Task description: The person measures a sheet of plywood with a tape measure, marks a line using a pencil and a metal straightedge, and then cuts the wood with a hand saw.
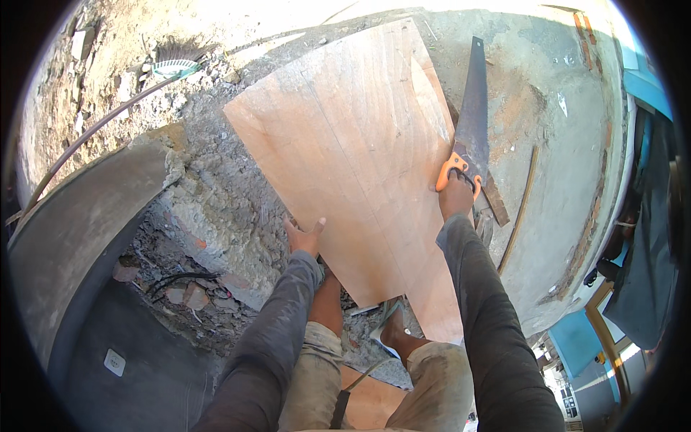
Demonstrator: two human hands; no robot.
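So from my seat: the sheet (pixel 360 144) lies in front of the legs, over rubble and concrete. Looks like thin ply, so I'd guess fairly light for its size, stiff-ish but floppy across a long span, with splintery edges. I'd take it by opposite edges, palms flat. Left hand (pixel 306 237) is at its left edge, thumb and finger spread; can't tell if anything's hooked underneath. Right hand (pixel 455 196) is wrapped round the handle of the saw (pixel 473 115), the right place to grab it, since that blade's probably springy. Looks-wise: pinkish tan, wavy grain, dark line running lengthwise, pale scuffed patch by the right edge, stepped near end. Saw's dark grey with an orange handle.
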